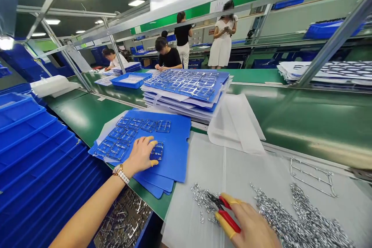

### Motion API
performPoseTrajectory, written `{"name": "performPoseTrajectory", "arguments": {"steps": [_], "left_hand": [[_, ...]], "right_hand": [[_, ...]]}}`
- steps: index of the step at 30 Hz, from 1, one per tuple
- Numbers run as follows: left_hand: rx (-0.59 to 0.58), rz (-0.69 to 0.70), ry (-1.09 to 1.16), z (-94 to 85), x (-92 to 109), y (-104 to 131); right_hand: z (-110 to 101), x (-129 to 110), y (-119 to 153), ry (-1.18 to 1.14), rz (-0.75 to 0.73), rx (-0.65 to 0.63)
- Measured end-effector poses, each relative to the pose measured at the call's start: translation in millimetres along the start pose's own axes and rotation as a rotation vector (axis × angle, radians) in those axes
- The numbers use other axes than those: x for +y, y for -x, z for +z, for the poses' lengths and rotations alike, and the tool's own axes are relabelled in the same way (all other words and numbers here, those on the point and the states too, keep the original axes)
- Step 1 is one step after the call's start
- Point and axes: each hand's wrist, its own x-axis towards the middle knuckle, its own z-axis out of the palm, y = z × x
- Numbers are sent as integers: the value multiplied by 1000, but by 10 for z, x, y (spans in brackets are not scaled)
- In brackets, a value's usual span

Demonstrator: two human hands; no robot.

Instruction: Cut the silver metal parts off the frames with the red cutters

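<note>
our left fingers (153, 162) half open around a metal frame (157, 151), our right fingers (225, 224) closed round red-handled pliers (228, 217)

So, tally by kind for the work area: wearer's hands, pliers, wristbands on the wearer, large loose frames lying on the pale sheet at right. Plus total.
Hands (left, right): 2
Red-handled pliers: 1
Wristband: 1
Large loose frame: 1
Total: 5

Single head-worn view from above, forward and down over the nearby hands (142, 157).
</note>
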Motion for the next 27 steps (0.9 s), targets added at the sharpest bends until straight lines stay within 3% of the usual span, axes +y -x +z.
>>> {"name": "performPoseTrajectory", "arguments": {"steps": [5,7,9,11,13,16,19,21,27], "left_hand": [[-230,36,213,57,27,-267],[-212,-8,414,76,86,-274],[-124,-77,770,74,215,-193],[-38,-170,1295,73,430,-54],[19,-315,1831,101,724,92],[38,-516,2306,206,1225,229],[21,-702,2498,309,1624,258],[16,-760,2559,338,1769,246],[-90,-637,2613,266,1771,251]], "right_hand": [[-47,-103,-39,-36,41,-28],[-91,-61,-9,-39,65,-22],[-126,-8,34,-36,87,-33],[-141,13,59,-32,97,-52],[-141,-32,42,-35,84,-61],[-138,-225,-54,-63,31,-61],[-134,-472,-151,-104,-19,-55],[-119,-595,-178,-114,-36,-7],[-23,-681,-118,-131,-51,144]]}}
